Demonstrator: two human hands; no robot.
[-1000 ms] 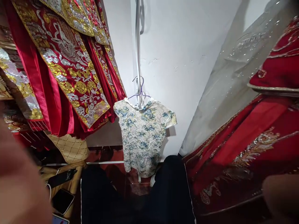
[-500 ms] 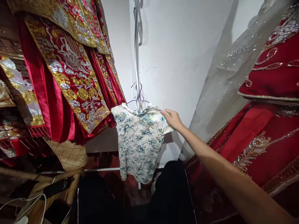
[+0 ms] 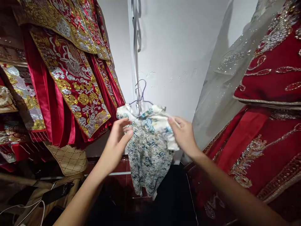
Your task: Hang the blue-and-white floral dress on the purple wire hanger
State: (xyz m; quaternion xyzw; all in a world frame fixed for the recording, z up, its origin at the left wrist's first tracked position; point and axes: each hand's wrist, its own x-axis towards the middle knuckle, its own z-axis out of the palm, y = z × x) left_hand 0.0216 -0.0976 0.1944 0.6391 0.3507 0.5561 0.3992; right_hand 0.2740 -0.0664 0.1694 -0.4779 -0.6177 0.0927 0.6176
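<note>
A short-sleeved floral shirt (image 3: pixel 150 153), white with blue and green print, hangs on a thin purple hanger (image 3: pixel 142 94) in the middle of the view. The fingers of my right hand (image 3: pixel 184 133) pinch the shirt's right-hand sleeve. Over the left side of the shirt, close to its shoulder, is my left hand (image 3: pixel 118 135). Its fingers are curved and apart, with nothing between them. Whether the left fingertips touch the cloth I cannot tell.
A white metal pole (image 3: pixel 134 47) rises behind the hanger against the wall. Red and gold embroidered garments (image 3: pixel 77 78) hang at left; a beaded red dress (image 3: pixel 263 125) and sheer veil (image 3: pixel 225 69) stand at right. Lower left, a wooden stand (image 3: pixel 72 188) carries a white cable (image 3: pixel 43 207).
My left hand has come into view from the lower left, up to the shirt. The shirt and hanger have shifted slightly right and nearer, with my right hand still on the sleeve.
</note>
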